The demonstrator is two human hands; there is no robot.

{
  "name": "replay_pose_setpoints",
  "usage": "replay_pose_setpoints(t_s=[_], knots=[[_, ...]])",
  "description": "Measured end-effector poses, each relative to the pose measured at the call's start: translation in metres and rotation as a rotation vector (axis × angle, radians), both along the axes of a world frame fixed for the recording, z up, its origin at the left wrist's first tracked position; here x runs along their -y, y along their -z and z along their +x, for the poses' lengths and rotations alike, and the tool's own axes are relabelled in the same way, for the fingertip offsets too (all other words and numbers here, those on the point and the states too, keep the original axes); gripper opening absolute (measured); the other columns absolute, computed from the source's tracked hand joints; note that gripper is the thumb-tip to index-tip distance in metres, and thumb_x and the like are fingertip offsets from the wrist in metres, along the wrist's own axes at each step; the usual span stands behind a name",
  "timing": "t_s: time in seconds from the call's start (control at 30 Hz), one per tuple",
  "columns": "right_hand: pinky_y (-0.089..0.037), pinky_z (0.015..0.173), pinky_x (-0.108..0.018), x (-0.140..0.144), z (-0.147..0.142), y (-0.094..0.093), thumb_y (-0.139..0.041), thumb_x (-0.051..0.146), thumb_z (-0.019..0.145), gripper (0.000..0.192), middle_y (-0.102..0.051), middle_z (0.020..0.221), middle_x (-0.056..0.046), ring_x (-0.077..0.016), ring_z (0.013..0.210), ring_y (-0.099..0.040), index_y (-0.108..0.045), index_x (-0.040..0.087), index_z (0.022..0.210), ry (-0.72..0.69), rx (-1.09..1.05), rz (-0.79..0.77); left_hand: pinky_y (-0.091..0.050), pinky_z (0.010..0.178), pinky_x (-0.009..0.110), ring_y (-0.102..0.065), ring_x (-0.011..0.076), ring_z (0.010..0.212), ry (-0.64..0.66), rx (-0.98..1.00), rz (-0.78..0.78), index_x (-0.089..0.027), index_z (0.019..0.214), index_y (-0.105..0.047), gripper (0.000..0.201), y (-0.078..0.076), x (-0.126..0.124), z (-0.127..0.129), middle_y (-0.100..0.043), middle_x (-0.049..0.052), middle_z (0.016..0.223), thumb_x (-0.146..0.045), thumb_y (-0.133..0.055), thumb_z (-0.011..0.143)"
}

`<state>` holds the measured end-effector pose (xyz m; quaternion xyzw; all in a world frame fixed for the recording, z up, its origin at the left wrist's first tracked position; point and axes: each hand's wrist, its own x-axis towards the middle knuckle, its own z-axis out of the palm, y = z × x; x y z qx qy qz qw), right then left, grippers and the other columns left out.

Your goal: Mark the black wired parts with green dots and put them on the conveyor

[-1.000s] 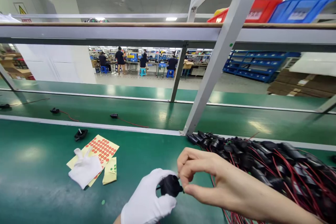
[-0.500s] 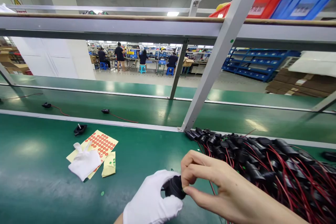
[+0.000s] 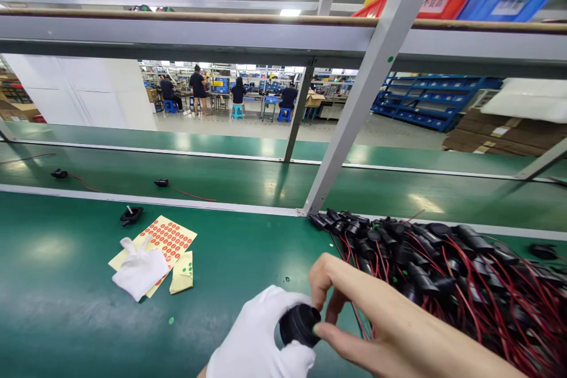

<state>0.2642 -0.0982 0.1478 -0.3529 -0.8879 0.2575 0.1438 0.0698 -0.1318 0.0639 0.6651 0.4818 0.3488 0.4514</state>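
My left hand (image 3: pixel 261 336), in a white glove, curls round a short black cylindrical part (image 3: pixel 297 325) near the bottom middle of the head view. At the right end of that part is my bare right hand (image 3: pixel 358 313), its thumb and index finger closed against the rim. A faint green speck shows by the thumb tip; what it is I cannot tell. To the right lies a big heap of similar black cylinders (image 3: pixel 416 254) with red wires. A yellow backing sheet with red oval stickers (image 3: pixel 175 239) and a small piece with green dots (image 3: pixel 182 274) lie left of my hands.
A crumpled white glove (image 3: pixel 142 271) rests on the sticker sheet, near a black part with a white pin (image 3: pixel 132 215). Two wired black parts lie on the green strip behind. A slanted metal post (image 3: pixel 349 124) supports the overhead shelf (image 3: pixel 199 32). Several people sit or stand far off.
The black cylinder has moved slightly right in my left hand, showing more of its side. My right index finger has bent more over its end. The view has tilted a little.
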Motion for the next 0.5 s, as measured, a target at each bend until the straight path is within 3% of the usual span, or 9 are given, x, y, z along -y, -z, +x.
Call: replay_pose_setpoints(t_s=[0.1, 0.23, 0.3, 0.43, 0.5], knots=[[-0.051, 0.068, -0.018, -0.002, 0.004, -0.004, -0.062, 0.014, 0.087, 0.022, -0.064, 0.093, 0.006, -0.0115, 0.078, -0.062, -0.053, 0.029, 0.100, 0.047, 0.052, -0.172, -0.046, 0.089, 0.032, -0.061, 0.0228, 0.091, 0.019, -0.021, 0.019, -0.021, 0.108, -0.073, 0.044, 0.002, 0.002, 0.001, -0.069, 0.004, 0.098, -0.020, -0.060, 0.067], [-0.053, 0.076, -0.019, -0.006, 0.006, -0.005, -0.063, 0.017, 0.091, 0.019, -0.066, 0.096, 0.005, -0.0112, 0.085, -0.064, -0.055, 0.028, 0.103, -0.036, -0.069, -0.229, -0.046, 0.094, 0.033, -0.063, 0.0231, 0.096, 0.031, 0.055, -0.018, -0.022, 0.113, -0.073, 0.049, 0.004, 0.001, 0.002, -0.071, 0.004, 0.106, -0.017, -0.060, 0.066], [-0.055, 0.077, -0.019, -0.005, 0.008, -0.001, -0.063, 0.018, 0.093, 0.016, -0.066, 0.094, 0.004, -0.0111, 0.084, -0.065, -0.057, 0.029, 0.103, -0.056, -0.195, -0.088, -0.047, 0.095, 0.033, -0.064, 0.0233, 0.099, 0.009, 0.103, -0.013, -0.022, 0.117, -0.071, 0.053, 0.005, 0.001, 0.003, -0.071, 0.005, 0.110, -0.015, -0.060, 0.066], [-0.057, 0.069, -0.021, 0.005, 0.013, 0.014, -0.065, 0.012, 0.089, 0.021, -0.068, 0.087, 0.001, -0.0140, 0.076, -0.067, -0.061, 0.029, 0.101, -0.041, -0.355, 0.370, -0.049, 0.094, 0.031, -0.064, 0.0227, 0.102, -0.052, 0.151, 0.009, -0.021, 0.119, -0.069, 0.053, 0.006, 0.002, 0.004, -0.070, 0.005, 0.111, -0.013, -0.061, 0.067], [-0.059, 0.068, -0.024, 0.013, 0.014, 0.022, -0.067, 0.011, 0.088, 0.023, -0.069, 0.085, -0.001, -0.0166, 0.076, -0.069, -0.062, 0.028, 0.103, -0.046, -0.326, 0.452, -0.049, 0.095, 0.030, -0.064, 0.0218, 0.102, -0.083, 0.142, -0.004, -0.023, 0.119, -0.069, 0.050, 0.005, 0.004, 0.005, -0.070, 0.005, 0.112, -0.013, -0.061, 0.071]])
